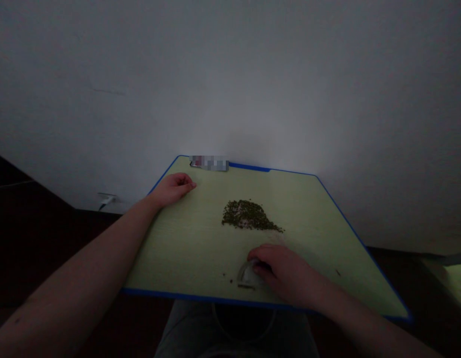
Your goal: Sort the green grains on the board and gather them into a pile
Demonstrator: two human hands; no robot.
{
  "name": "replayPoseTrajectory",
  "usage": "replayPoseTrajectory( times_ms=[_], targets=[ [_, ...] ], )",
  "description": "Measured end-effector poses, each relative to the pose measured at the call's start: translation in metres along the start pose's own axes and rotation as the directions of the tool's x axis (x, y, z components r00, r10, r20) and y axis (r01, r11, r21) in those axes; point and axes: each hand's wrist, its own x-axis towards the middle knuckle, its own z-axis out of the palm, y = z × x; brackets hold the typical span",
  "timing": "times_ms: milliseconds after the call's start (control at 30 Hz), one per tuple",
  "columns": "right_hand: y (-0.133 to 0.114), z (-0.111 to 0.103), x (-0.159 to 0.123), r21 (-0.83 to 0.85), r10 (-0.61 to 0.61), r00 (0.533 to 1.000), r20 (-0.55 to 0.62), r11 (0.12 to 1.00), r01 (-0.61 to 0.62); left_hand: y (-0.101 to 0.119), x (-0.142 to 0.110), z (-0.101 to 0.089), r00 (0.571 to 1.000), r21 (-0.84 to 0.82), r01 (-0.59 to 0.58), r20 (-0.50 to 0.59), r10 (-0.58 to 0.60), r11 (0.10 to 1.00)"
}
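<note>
A loose pile of small greenish-brown grains [245, 215] lies spread on the middle of a pale yellow-green board with a blue rim [200, 238]. My right hand [280, 268] is closed on a clear plastic piece with a curved edge [246, 273], low over the board near its front edge; my fingers hide part of it. A few stray grains and a dark sliver lie beside that piece. At the board's left side rests my left hand [174, 189], its fingers curled in loosely and nothing visible in them.
A blurred label or packet [210, 163] sits at the board's back edge, against a pale wall [245, 89]. Below the front edge, a dark round container [243, 323] stands between my legs. A plug with a cord [106, 201] is low on the wall at left.
</note>
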Motion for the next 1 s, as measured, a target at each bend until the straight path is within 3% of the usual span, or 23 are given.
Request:
replayPoseTrajectory(
  times_ms=[633, 867, 1000],
  targets=[
    [0.007, 0.006, -0.035, 0.201, 0.091, 0.996, -0.018, 0.976, -0.086, 0.003, -0.002, 0.002, 1.000, 0.003, -0.006, -0.001, 0.006, 1.000],
    [0.007, 0.009, -0.039, 0.208, 0.071, 0.997, -0.010, 0.976, -0.067, -0.002, 0.000, 0.001, 1.000, -0.002, -0.010, 0.010, 0.010, 1.000],
    [0.007, 0.001, -0.027, 0.185, 0.018, 0.999, -0.035, 0.983, -0.011, -0.001, 0.000, 0.001, 1.000, -0.003, -0.004, 0.007, 0.004, 1.000]
  ],
)
